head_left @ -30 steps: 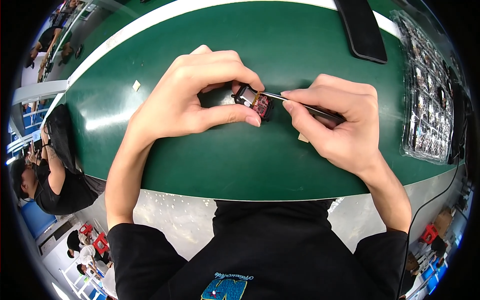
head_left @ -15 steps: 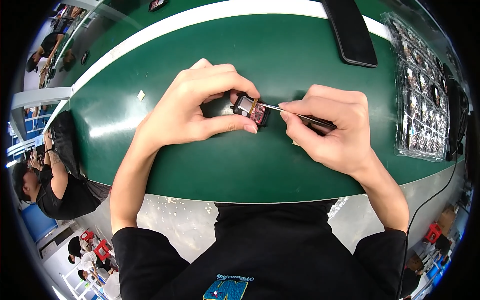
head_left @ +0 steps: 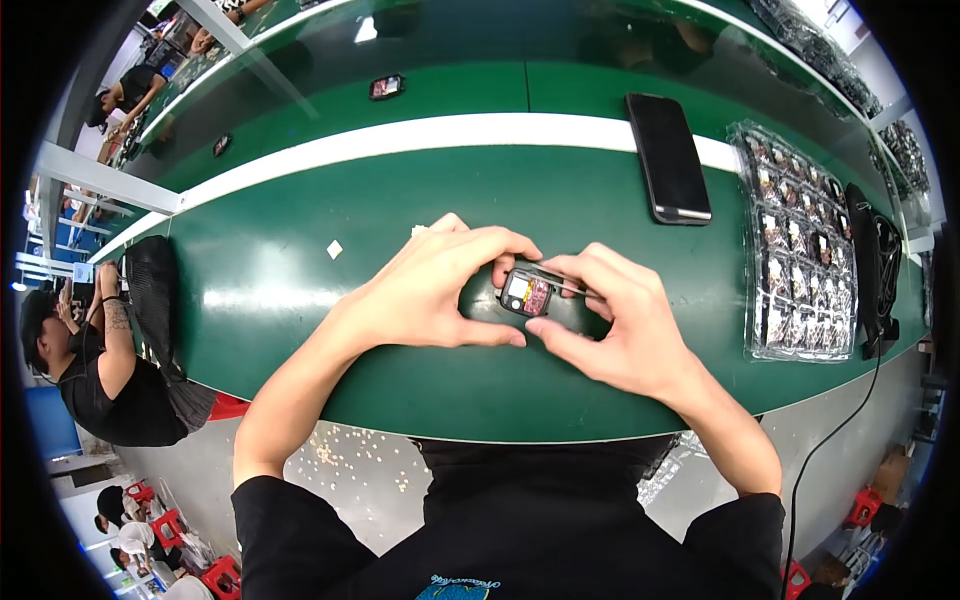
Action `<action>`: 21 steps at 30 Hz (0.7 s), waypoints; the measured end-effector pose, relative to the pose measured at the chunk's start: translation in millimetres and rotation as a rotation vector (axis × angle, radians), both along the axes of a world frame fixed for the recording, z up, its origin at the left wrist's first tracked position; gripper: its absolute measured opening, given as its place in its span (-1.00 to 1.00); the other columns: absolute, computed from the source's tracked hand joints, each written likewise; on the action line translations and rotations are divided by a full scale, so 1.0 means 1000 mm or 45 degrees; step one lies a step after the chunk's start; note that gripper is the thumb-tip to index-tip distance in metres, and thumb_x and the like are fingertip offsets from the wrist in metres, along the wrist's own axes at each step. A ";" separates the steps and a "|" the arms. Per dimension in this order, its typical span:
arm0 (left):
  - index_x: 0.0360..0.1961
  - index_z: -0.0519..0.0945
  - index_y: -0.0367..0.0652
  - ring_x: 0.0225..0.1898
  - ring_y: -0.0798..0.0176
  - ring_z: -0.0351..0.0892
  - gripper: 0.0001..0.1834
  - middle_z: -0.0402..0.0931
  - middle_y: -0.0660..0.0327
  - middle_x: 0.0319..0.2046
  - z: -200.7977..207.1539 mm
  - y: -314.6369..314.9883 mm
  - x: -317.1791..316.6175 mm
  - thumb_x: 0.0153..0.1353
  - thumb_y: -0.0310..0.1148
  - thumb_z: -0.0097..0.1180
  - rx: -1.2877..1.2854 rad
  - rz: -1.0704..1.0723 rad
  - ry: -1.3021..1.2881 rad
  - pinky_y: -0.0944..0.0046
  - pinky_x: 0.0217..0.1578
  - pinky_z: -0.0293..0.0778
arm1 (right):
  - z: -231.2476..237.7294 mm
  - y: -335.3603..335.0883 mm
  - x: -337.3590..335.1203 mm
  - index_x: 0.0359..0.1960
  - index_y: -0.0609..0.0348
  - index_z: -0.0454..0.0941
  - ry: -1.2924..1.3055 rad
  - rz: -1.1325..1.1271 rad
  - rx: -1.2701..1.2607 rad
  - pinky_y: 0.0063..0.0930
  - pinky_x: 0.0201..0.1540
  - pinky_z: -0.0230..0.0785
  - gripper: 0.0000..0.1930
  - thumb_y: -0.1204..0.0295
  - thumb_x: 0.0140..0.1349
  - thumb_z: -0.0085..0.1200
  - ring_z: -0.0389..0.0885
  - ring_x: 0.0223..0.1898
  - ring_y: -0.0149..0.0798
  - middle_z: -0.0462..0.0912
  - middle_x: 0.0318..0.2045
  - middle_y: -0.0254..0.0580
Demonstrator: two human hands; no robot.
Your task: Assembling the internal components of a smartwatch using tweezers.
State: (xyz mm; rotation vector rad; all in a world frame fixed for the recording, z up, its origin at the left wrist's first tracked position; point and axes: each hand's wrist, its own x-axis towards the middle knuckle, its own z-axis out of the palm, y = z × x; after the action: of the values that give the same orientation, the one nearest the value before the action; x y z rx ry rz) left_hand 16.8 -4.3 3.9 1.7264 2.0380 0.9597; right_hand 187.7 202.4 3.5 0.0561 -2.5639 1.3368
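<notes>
A small black watch-like device (head_left: 525,293), its face showing a pale square part and a red circuit board, is between my two hands above the green table. My left hand (head_left: 425,290) has curled fingertips at the device's upper left edge; its thumb lies just below the lower edge. My right hand (head_left: 635,335) keeps metal tweezers (head_left: 572,284) tucked under its fingers, lying along the device's upper right side. The right thumb tip is at the device's lower right corner. The fingers partly hide the tweezers, including their tips.
A black phone (head_left: 670,160) lies at the back right, beside a clear plastic tray (head_left: 752,300) with several small parts. Beyond it are a black case and cable (head_left: 882,265). A white rail (head_left: 450,133) crosses behind. A pale square chip (head_left: 335,249) lies left. Another person (head_left: 115,370) sits at far left.
My right hand has closed in on the device, and the tweezers have swung from pointing at its board to lying along its side. My left thumb has come off its face. The view has shifted.
</notes>
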 end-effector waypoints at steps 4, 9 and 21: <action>0.34 0.66 0.00 -0.30 0.33 0.29 -0.18 0.64 0.40 -0.16 0.009 -0.004 -0.002 -0.06 -0.41 0.62 -0.105 0.002 -0.164 0.23 0.03 0.32 | -0.001 -0.007 0.002 0.02 0.22 0.69 -0.012 0.006 0.184 -0.11 -0.28 0.61 -0.54 0.31 0.13 0.55 0.79 -0.30 0.00 0.67 -0.23 -0.17; 0.37 0.64 -0.09 -0.30 0.35 0.37 -0.16 0.69 0.36 -0.08 0.023 0.005 0.001 -0.06 -0.42 0.59 -0.173 -0.054 -0.198 0.22 0.06 0.35 | 0.006 0.005 0.011 -0.02 0.23 0.67 0.017 -0.017 0.069 -0.20 -0.22 0.60 -0.54 0.29 0.07 0.52 0.72 -0.29 -0.12 0.65 -0.25 -0.15; 0.38 0.58 -0.14 0.55 -0.15 0.39 -0.39 0.49 -0.01 0.47 0.004 0.014 -0.113 0.36 -0.27 0.46 0.019 0.609 0.376 -0.06 0.55 0.33 | 0.069 0.143 0.083 -0.14 0.25 0.71 0.161 -0.831 0.253 -0.23 -0.17 0.58 -0.57 0.22 0.04 0.48 0.74 -0.28 -0.16 0.77 -0.31 -0.10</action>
State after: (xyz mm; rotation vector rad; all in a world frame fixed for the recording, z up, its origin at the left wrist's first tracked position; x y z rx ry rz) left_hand -96.0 9.7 7.7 1.4841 2.7222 0.8856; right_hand 270.3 345.5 72.3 -0.5861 -2.2913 0.8025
